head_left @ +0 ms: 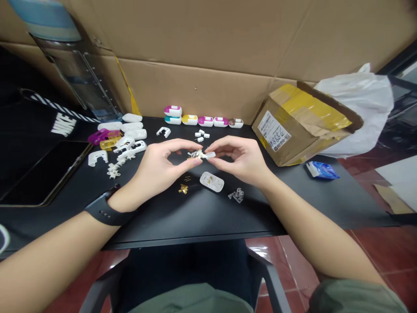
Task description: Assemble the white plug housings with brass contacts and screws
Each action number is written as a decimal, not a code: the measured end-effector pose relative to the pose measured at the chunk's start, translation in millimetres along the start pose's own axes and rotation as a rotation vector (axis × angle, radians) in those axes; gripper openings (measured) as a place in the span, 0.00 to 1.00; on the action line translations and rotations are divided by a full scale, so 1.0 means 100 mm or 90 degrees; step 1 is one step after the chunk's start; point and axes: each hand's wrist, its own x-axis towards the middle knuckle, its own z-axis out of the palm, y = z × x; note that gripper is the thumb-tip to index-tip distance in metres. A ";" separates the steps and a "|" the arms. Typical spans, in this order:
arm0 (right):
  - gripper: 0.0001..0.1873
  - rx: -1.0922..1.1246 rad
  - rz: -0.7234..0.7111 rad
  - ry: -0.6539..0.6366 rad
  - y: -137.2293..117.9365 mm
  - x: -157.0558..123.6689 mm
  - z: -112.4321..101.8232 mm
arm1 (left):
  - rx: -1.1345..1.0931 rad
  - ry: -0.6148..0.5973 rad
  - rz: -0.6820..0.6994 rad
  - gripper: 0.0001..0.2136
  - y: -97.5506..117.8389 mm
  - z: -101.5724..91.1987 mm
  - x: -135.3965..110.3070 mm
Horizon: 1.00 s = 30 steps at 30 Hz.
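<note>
My left hand (163, 167) and my right hand (239, 158) meet above the black table (195, 217), both pinched on a small white plastic part with brass contacts (201, 154). My left wrist carries a black watch (106, 210). Just below the hands lie a white oval shell half (212, 181), a few brass clips (183, 188) and a small clear plastic piece (237, 195).
Finished coloured-and-white casings (198, 118) line the back by a cardboard wall. White and coloured loose parts (119, 145) pile at the left. A taped cardboard box (301, 124), a white bag (361, 108) and a blue packet (322, 170) sit right. A dark tablet (42, 171) lies far left.
</note>
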 end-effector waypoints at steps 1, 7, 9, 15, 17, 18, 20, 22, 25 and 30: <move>0.08 0.001 -0.005 0.000 -0.01 -0.01 0.00 | 0.004 0.002 -0.002 0.14 0.00 0.01 0.00; 0.10 -0.052 -0.060 0.008 -0.01 -0.02 0.01 | -0.043 0.024 0.021 0.15 -0.01 0.04 -0.01; 0.11 -0.040 -0.053 0.018 0.01 -0.03 0.02 | -0.057 0.026 0.027 0.17 -0.02 0.04 0.00; 0.10 -0.017 -0.033 0.036 0.02 -0.03 0.02 | -0.078 0.030 0.020 0.19 -0.04 0.03 0.01; 0.10 -0.016 -0.046 0.038 0.02 -0.03 0.01 | -0.089 0.033 0.025 0.18 -0.03 0.04 0.01; 0.10 -0.015 -0.050 0.037 0.01 -0.03 0.01 | -0.095 0.035 0.028 0.17 -0.02 0.04 0.01; 0.10 -0.007 -0.049 0.037 0.01 -0.03 0.02 | -0.104 0.036 0.030 0.17 -0.01 0.03 0.01; 0.10 0.007 -0.032 0.040 0.01 -0.03 0.03 | -0.104 0.032 0.028 0.17 -0.01 0.03 0.01; 0.14 0.027 0.005 0.063 0.00 -0.04 0.05 | -0.091 0.026 0.025 0.19 0.00 0.02 0.01; 0.12 -0.010 -0.032 0.075 -0.02 -0.04 0.06 | -0.103 0.028 0.022 0.18 0.02 0.02 0.01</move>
